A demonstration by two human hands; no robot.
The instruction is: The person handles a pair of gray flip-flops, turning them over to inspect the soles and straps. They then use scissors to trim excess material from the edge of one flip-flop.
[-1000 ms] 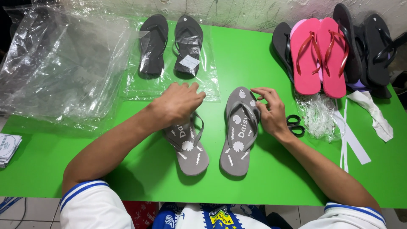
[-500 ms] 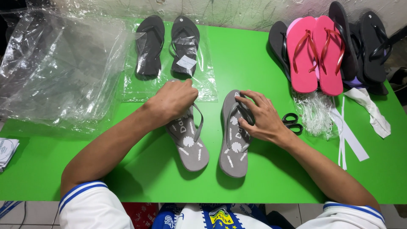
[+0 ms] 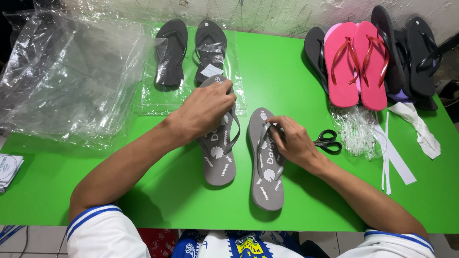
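Grey flip-flops lay side by side, near the middle of the green desk (image 3: 306, 71), toes pointing away from the person. The left hand (image 3: 206, 109) covered the toe end of the left flip-flop (image 3: 217, 157), fingers curled down over its top edge. The right hand (image 3: 291, 143) pinched the strap of the right flip-flop (image 3: 265, 169) between thumb and fingers. Black scissors (image 3: 327, 141) lay just right of that hand. Beyond, 2 black flip-flops (image 3: 171, 52) rested on a clear bag (image 3: 148, 102), with crumpled plastic (image 3: 67, 76) to the left. Pink flip-flops (image 3: 356, 64) lay among black ones at the far right, near white strips (image 3: 397, 160).
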